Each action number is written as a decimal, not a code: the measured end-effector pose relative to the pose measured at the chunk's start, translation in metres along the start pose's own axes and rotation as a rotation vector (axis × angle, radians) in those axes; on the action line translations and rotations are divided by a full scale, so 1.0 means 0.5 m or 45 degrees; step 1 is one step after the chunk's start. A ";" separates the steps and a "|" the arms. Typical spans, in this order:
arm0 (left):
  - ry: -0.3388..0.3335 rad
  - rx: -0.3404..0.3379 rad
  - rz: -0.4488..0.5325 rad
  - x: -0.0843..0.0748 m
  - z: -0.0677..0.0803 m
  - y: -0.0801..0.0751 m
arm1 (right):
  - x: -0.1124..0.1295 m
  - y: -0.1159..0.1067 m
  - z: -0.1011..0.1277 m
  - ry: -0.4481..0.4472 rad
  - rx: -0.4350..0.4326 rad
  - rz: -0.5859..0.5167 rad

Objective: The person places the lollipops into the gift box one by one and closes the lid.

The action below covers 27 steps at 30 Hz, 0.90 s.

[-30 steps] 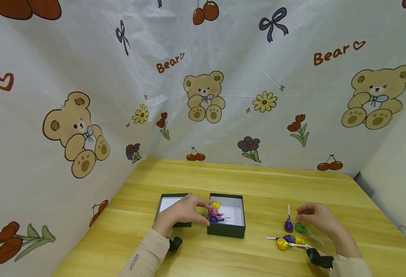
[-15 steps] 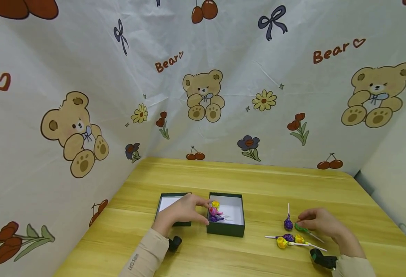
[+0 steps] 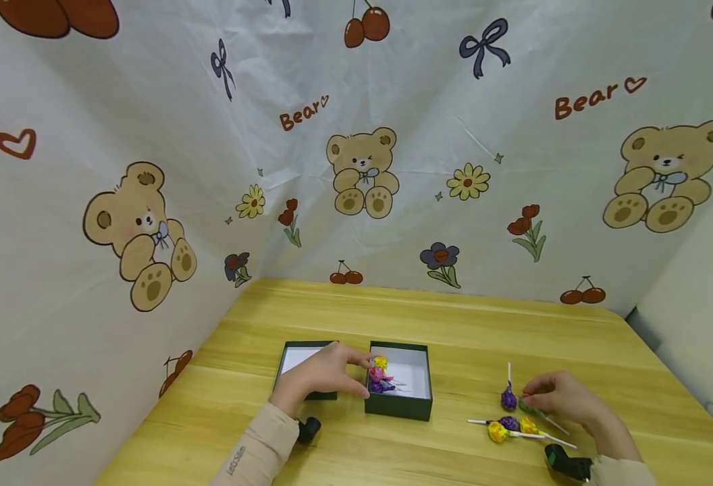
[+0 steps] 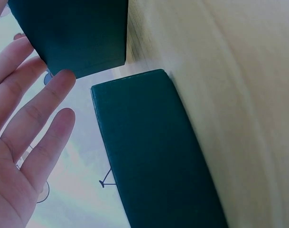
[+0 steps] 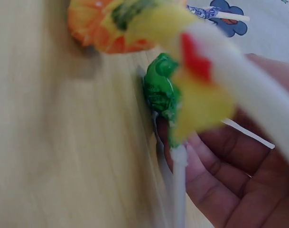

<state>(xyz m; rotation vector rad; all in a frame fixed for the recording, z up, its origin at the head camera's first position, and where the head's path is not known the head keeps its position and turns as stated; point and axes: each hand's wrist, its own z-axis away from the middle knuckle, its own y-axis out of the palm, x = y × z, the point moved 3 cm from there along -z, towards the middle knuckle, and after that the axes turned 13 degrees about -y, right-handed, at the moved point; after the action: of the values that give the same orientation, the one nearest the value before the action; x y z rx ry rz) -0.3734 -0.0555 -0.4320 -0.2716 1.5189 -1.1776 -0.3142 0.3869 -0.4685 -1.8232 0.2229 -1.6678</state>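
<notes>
Right of the dark green square cardboard box [image 3: 400, 390], the right hand [image 3: 566, 399] pinches the stick of a green-wrapped lollipop [image 5: 161, 92] lying on the yellow wooden worktop [image 3: 454, 324], its grip closed to lift it. The left hand [image 3: 320, 374], fingers straight, steadies the box's left wall beside its lid [image 3: 298, 361].

free: table [image 3: 454, 324] behind box [image 3: 400, 405] | blocked: lollipops [image 3: 508, 425] by right hand [image 3: 560, 398]
</notes>
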 end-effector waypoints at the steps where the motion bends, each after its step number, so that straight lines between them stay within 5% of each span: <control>1: -0.002 0.001 0.002 0.000 0.000 0.000 | 0.001 0.000 0.001 0.005 -0.008 0.005; 11: -0.024 0.003 -0.001 0.007 -0.006 0.003 | 0.014 -0.004 0.003 0.033 -0.110 0.094; 27: -0.015 0.011 0.019 0.003 -0.002 0.003 | 0.056 -0.018 0.018 -0.037 -0.155 -0.035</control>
<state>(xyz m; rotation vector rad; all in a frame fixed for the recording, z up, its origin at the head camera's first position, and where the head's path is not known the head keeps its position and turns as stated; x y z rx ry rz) -0.3741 -0.0552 -0.4340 -0.2603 1.5028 -1.1686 -0.3036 0.3821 -0.4401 -1.9473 0.2941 -1.6773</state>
